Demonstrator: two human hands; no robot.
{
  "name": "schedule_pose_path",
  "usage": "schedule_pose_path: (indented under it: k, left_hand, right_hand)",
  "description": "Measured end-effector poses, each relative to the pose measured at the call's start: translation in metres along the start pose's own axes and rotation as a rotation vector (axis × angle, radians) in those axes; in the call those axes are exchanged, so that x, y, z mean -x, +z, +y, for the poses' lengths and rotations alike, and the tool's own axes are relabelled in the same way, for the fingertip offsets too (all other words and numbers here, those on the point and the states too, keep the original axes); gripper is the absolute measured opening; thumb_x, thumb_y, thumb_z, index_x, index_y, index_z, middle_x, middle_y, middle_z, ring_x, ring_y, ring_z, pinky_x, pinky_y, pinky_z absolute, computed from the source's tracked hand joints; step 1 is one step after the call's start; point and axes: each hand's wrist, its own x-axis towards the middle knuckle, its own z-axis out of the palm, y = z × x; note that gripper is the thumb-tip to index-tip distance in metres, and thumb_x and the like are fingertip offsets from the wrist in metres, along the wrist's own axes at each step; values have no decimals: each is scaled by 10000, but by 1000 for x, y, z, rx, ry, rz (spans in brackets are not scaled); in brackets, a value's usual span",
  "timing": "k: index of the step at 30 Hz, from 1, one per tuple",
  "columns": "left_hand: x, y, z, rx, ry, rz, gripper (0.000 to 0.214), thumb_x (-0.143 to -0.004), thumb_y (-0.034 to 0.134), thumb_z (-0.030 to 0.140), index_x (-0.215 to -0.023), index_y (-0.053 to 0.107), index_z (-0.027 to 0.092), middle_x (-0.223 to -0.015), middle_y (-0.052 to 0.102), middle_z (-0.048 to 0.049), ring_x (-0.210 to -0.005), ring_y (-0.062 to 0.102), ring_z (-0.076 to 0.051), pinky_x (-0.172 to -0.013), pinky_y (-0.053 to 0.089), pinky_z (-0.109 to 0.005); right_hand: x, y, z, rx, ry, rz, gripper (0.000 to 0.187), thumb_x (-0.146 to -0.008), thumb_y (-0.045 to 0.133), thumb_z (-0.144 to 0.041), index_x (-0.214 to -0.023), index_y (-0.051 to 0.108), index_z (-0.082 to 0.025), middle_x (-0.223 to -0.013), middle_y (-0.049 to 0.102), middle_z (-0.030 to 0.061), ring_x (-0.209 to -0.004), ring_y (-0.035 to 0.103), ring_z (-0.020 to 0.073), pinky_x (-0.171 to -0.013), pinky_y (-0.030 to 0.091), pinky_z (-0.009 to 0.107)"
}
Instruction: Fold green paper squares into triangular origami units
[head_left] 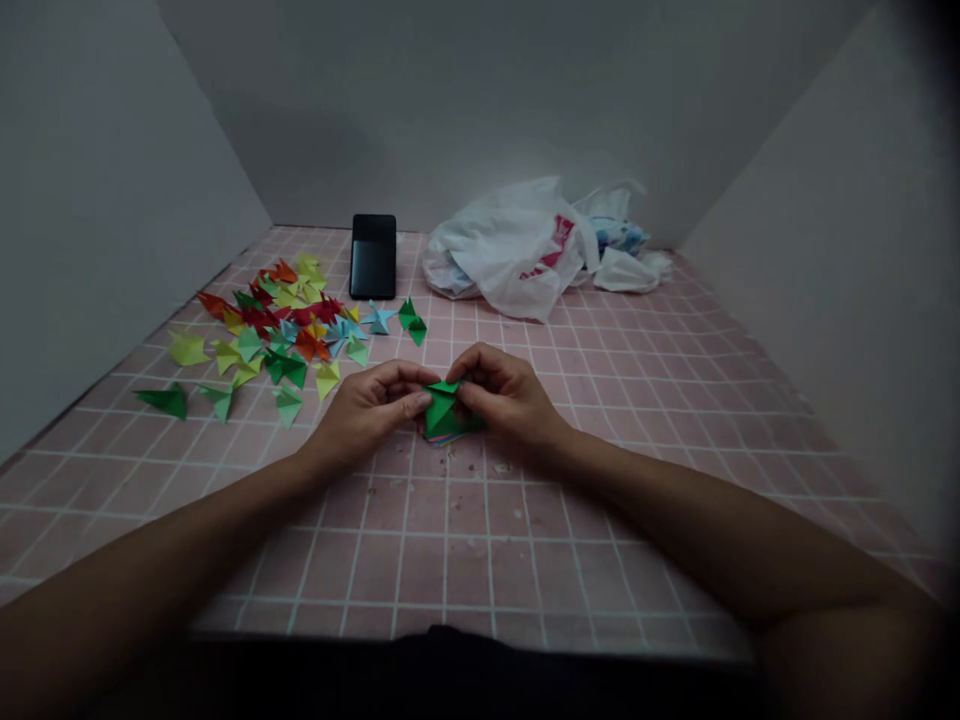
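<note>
Head view looks down a pink tiled bench (450, 560) closed in by grey panel walls (112, 200). Near the middle of the bench, the left hand (367, 410) and right hand (506, 395) meet over a bright green folded paper piece (442, 408). It is an angular origami form with crisp creases and pointed triangular flaps, some faces falling into darker shade. Just beneath it, a thin wad of multicoloured paper (450, 437) shows green on top, with pink and blue at its edges. Both grips are closed on the paper: the left thumb and fingers pinch its left side, while the right fingers curl over its upper right part, their tips pressed against the folds. Small paper crumbs (465, 464) dot the tiles just nearer the person. Toward the far left lies a loose spread of small folded paper pieces (281, 330) in red, orange, yellow, lime, green and pale blue. Farther back sits a black smartphone (373, 257), and to its right, against the far wall, lies a crumpled white plastic bag (510, 250) with red print.
</note>
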Motion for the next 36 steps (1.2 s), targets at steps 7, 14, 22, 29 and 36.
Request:
schedule_pose_path:
  k: [7,14,22,29,36]
  left_hand:
    - [2,3,0,161,-123,43,171,-708,807,214,-864,747,179,-743,750,17,-651,692,-113,-651,573,-219]
    - [4,9,0,280,-188,115,125,-699,770,214,-819,765,180,-744,737,1,-669,690,-136,-669,584,-259]
    - [3,6,1,142,-193,66,196,-730,855,323,-816,767,171,-751,729,8,-642,643,-97,-619,517,-196]
    - [-1,3,-3,217,-224,79,251,-706,879,356,-796,744,164,-723,720,9,-636,649,-105,-630,539,-213]
    - [-1,3,-1,187,-209,77,267,-717,865,360,-817,721,159,-754,738,-11,-668,687,-141,-677,589,-273]
  right_hand:
    - [2,2,1,18,-53,-54,91,-821,572,-145,-855,642,-193,-750,598,-23,-659,539,106,-608,430,248]
    - [2,-2,2,163,-169,-79,145,-808,540,-96,-823,658,-179,-723,632,-21,-634,544,97,-608,426,237]
    - [2,-1,1,216,-237,-88,181,-811,522,-59,-856,650,-179,-768,648,-15,-666,568,99,-637,444,239]
    - [-4,-3,-5,34,80,-79,91,-844,636,-263,-820,610,-179,-668,575,-32,-594,520,103,-554,420,238]
    - [-4,-4,-4,-112,171,-45,117,-854,649,-290,-843,622,-177,-682,621,-28,-571,571,99,-568,469,243]
